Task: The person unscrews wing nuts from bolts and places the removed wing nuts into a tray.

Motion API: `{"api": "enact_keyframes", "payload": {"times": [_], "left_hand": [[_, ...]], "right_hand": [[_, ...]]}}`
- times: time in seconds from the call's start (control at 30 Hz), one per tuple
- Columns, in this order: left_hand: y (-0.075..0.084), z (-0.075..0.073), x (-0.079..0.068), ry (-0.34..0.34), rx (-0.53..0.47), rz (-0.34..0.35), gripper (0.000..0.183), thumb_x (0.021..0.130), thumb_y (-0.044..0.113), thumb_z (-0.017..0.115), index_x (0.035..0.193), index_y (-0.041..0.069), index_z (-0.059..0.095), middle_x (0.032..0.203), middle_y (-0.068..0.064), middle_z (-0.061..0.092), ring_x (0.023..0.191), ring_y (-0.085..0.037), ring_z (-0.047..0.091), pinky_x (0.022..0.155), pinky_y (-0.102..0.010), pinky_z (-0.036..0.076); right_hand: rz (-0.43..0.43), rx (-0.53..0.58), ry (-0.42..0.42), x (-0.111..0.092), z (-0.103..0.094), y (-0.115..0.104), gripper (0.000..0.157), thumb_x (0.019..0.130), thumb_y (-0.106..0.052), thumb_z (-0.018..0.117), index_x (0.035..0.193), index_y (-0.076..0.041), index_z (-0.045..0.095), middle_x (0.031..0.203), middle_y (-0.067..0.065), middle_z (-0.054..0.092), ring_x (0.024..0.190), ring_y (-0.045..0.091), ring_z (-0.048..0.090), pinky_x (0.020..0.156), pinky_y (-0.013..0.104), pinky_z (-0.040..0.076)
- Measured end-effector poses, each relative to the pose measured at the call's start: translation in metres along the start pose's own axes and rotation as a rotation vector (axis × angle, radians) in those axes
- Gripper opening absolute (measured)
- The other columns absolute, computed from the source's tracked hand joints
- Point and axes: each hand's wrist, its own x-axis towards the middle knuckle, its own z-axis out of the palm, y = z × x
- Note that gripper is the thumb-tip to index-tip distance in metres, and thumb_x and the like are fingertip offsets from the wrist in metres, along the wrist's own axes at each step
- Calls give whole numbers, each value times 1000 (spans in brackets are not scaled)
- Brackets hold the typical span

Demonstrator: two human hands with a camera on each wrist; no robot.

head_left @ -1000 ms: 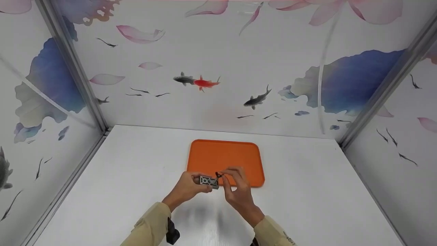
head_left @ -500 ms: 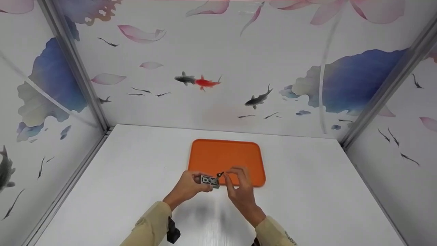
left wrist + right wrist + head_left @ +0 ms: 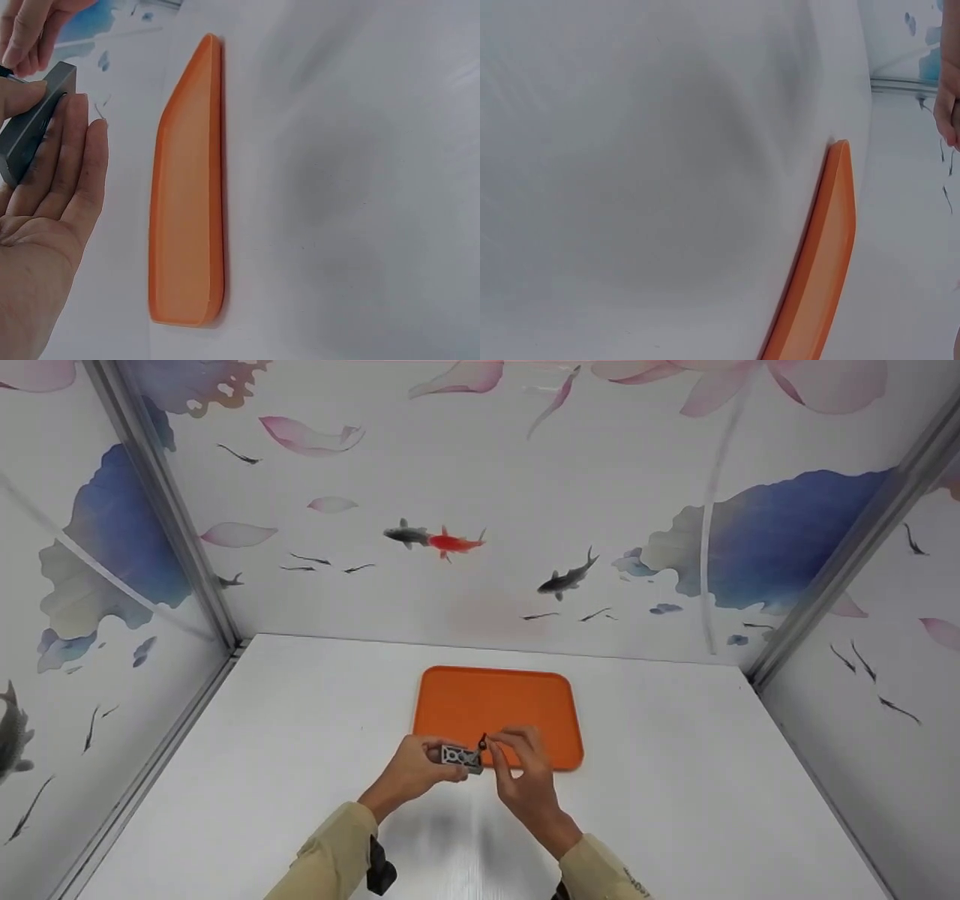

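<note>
My left hand (image 3: 411, 771) holds a small grey rectangular block (image 3: 460, 757) with a dark pattern of round shapes on its face, above the near edge of the orange tray (image 3: 491, 701). At the block's right end sits a small black crank-like piece (image 3: 482, 745). My right hand (image 3: 529, 780) pinches this piece between thumb and fingertips. In the left wrist view, the block (image 3: 39, 124) shows its smooth grey side, gripped by the thumb on one side and fingers on the other. The right wrist view shows little of the hands, only part of the left hand (image 3: 946, 105) at the right edge.
The orange tray with a raised rim lies flat on the white table (image 3: 315, 720), beneath and beyond the hands. White panels with painted fish and petals (image 3: 480, 510) enclose the table at the back and both sides, with grey metal posts (image 3: 169, 510) at the corners.
The black piece has turned at the block's end: its tip swung toward the right hand, then back to nearly upright. The right fingers shifted slightly with it; the left hand and block stayed nearly still.
</note>
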Motion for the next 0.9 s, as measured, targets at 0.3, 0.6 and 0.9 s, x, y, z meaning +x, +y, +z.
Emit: {"api": "enact_keyframes", "payload": {"times": [0.3,0.6,0.9], "left_hand": [[0,1,-1,-7,-13,4,36,82,11,78,115,-1,71,104,-14,76,88,-16,74,82,-29,62],[-1,2,-1,-13,-14,13,36,82,11,77,116,0,71,106,-14,76,90,-16,73,81,-29,62],[-1,1,-2,-9,-8,1,37,81,14,78,115,0,71,104,-13,76,89,-16,73,86,-38,62]], "right_hand": [[59,87,-54,-2,-2,-6,31,85,8,67,113,-5,71,106,10,64,100,21,59,84,28,54],[18,90,-33,-1,0,-6,46,73,18,73,113,-5,70,105,10,64,96,21,60,81,28,56],[45,35,-36,-3,-2,-3,38,75,15,76,108,-2,69,104,9,63,97,19,61,87,21,55]]}}
